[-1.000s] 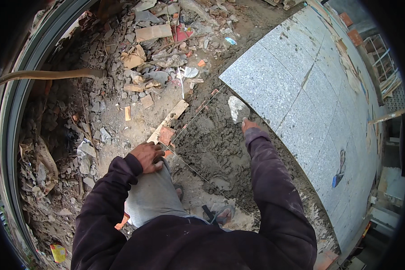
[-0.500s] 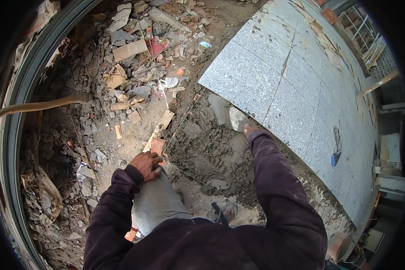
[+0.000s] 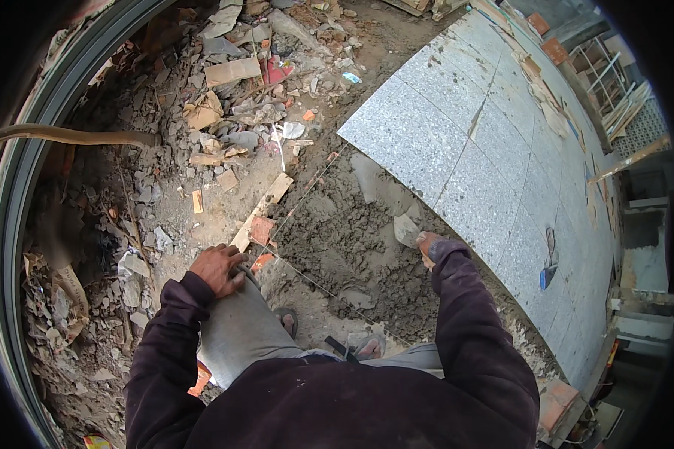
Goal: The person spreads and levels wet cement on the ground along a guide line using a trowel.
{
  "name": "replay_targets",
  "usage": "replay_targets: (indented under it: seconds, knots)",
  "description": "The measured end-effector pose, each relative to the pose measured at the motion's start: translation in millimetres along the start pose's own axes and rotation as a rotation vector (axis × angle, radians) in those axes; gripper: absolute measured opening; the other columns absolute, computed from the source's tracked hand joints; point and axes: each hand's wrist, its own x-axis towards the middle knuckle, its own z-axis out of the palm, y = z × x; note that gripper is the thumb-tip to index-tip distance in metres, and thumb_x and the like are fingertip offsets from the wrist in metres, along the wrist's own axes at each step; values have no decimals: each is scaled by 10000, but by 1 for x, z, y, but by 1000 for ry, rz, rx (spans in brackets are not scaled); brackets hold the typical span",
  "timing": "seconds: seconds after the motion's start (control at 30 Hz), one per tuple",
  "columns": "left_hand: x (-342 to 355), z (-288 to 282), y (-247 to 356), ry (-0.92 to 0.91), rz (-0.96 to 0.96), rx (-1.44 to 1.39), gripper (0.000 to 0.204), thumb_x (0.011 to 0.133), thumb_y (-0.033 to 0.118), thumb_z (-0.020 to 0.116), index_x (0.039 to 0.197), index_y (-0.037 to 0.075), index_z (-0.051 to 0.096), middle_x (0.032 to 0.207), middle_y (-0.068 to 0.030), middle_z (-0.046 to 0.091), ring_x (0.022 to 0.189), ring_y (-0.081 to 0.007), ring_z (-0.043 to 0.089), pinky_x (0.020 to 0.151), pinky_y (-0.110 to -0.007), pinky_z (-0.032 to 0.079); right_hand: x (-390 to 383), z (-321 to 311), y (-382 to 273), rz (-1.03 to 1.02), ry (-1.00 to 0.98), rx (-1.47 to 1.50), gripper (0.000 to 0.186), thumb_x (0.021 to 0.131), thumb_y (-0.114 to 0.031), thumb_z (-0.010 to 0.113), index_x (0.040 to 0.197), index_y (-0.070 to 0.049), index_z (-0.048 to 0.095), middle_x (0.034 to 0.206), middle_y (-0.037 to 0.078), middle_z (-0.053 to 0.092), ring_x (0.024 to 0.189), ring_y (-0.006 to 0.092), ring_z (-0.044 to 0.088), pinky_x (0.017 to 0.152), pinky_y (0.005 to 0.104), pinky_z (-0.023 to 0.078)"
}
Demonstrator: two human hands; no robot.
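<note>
Right hand (image 3: 428,248): closed round a pale, mortar-smeared trowel (image 3: 407,230), over wet grey mortar (image 3: 333,238); speckled grey floor tiles (image 3: 464,153) rightward. Left hand (image 3: 219,269): loosely curled on grey-trousered knee (image 3: 243,329), grey-brown rubble (image 3: 138,213) leftward.

One left hand (image 3: 217,271) and one right hand (image 3: 428,248); one trowel (image 3: 406,230); two feet (image 3: 370,347); two stretches of string (image 3: 307,277); one curved brown pole (image 3: 75,134); one blue-ended tool (image 3: 549,277); one blue wrapper (image 3: 352,78).

Rough wet mortar (image 3: 329,217), smooth speckled stone-like tiles (image 3: 412,123), dull metal trowel blade (image 3: 406,231), matt cloth sleeves (image 3: 475,322).
</note>
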Motion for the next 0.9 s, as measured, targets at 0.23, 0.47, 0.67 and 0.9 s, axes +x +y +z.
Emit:
replay_targets:
  seconds: [0.23, 0.47, 0.67, 0.9]
  knots:
    - [8, 1, 12, -85, -23, -14, 379, 621, 256, 497, 925, 31, 527, 866, -130, 520, 844, -283, 483, 759, -377, 395, 43, 9, -96, -141, 125, 51, 392, 830, -328, 384, 1158, -113, 396, 811, 118, 552, 604, 250, 553, 547, 395, 451]
    - [10, 7, 26, -73, 12, -68, 367, 631, 242, 522, 925, 22, 516, 871, -125, 514, 864, -286, 485, 762, -379, 395, 78, 11, -134, -102, 239, -441, 425, 741, -331, 497, 1088, -87, 479, 1131, 146, 454, 1064, 318, 411, 886, 382, 335]
    - [45, 7, 26, -85, 47, -59, 354, 632, 216, 517, 941, 43, 524, 920, -127, 517, 881, -287, 482, 777, -373, 397, 157, 19, 4, -32, 440, -396, 298, 789, -276, 416, 987, -81, 525, 955, 153, 550, 875, 319, 528, 747, 406, 420]
    - [68, 16, 17, -180, 108, -80, 387, 648, 245, 492, 981, 49, 513, 927, -139, 513, 873, -304, 488, 771, -377, 404, 13, 70, -108, 55, -61, 745, 240, 853, -240, 321, 1048, -145, 424, 813, 141, 502, 488, 215, 471, 407, 370, 398]
